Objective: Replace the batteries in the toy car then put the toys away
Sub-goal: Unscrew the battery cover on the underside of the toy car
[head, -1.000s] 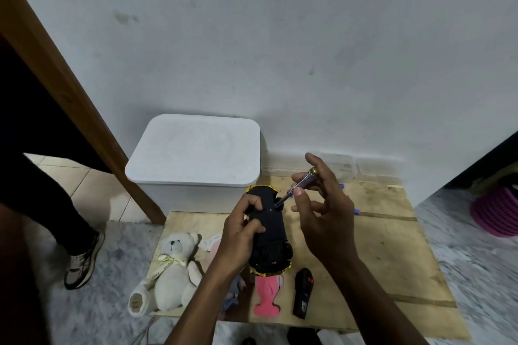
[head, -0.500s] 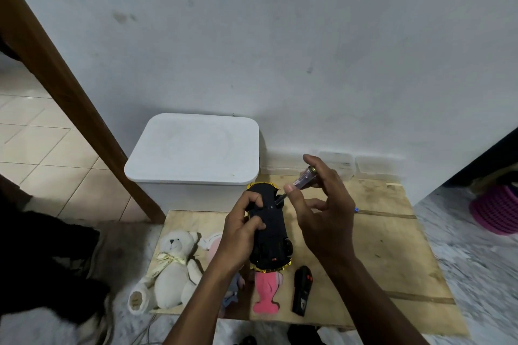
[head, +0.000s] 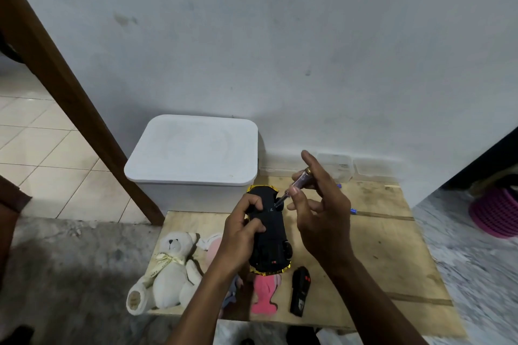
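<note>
**Q:** Why is the toy car (head: 270,232) held belly-up, just in front of the white lidded box (head: 193,148)?

**A:** Probably to expose a battery-cover screw. The left hand (head: 241,235) has its fingers (head: 253,206) curled round the car, holding it above the bench (head: 392,246). The right hand (head: 322,218) pinches a screwdriver (head: 297,183), tip at the underside near the box end.

**Q:** Appearance?

**A:** Black underside, with gold trim at the ends nearest and farthest from the box.

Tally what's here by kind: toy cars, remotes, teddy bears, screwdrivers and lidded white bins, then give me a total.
toy car: 1
remote: 1
teddy bear: 1
screwdriver: 1
lidded white bin: 1
Total: 5
</note>
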Available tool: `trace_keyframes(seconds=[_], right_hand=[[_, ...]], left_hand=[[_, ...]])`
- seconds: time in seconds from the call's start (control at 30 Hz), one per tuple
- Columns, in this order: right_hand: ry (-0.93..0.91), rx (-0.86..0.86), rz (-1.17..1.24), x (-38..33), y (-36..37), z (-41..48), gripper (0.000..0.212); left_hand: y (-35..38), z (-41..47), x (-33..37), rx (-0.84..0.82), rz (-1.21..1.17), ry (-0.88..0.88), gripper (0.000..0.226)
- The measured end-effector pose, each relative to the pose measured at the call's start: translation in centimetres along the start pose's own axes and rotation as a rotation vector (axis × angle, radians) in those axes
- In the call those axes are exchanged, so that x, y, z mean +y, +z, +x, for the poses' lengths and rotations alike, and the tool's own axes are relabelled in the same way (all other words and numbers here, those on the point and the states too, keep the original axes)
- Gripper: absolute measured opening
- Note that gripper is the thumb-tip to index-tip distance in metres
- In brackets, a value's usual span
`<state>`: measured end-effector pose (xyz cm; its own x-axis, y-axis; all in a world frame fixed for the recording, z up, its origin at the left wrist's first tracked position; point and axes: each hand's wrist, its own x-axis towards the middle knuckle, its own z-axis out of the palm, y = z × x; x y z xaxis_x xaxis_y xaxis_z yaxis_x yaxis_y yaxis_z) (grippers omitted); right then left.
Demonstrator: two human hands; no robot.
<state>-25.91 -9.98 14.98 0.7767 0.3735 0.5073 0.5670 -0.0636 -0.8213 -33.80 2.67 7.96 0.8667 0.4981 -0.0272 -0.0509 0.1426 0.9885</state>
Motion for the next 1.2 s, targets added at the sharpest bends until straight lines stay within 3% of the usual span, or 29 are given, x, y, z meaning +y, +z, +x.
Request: trace_keyframes(seconds=[0.17,0.33,0.5,0.7,0.9,1.2], right_hand=[[0.031,-0.047,0.026,-0.3,0.0,-0.1,0.066],[-0.022,0.034,-0.011,-0.1,0.0,-0.1,0.061],[0.047,0.000,0.024,0.1,-0.2,-0.3,0.070],[-0.037,0.016,-0.021,-0.6,-0.3,-0.4,0.063],[0.043,0.006,0.003,-0.4,-0.4,-0.6,0.068],[0.021,0.029,0.007,-0.1,-0.7,-0.6,0.069]], left_hand=[[-0.1,-0.2,-0.2,0.001,-0.005,0.009,0.025],[-0.2,-0.3,-0.1,-0.004,-0.003,0.022,0.024],[-0.2,-0.3,0.0,0.007,0.003,0.018,0.025],[0.1,-0.6,0.4,-0.005,-0.012,0.028,0.024],[0.1,-0.7,0.3,0.000,-0.011,0.028,0.026],[0.5,-1.0,0.5,-0.016,-0.028,0.034,0.025]])
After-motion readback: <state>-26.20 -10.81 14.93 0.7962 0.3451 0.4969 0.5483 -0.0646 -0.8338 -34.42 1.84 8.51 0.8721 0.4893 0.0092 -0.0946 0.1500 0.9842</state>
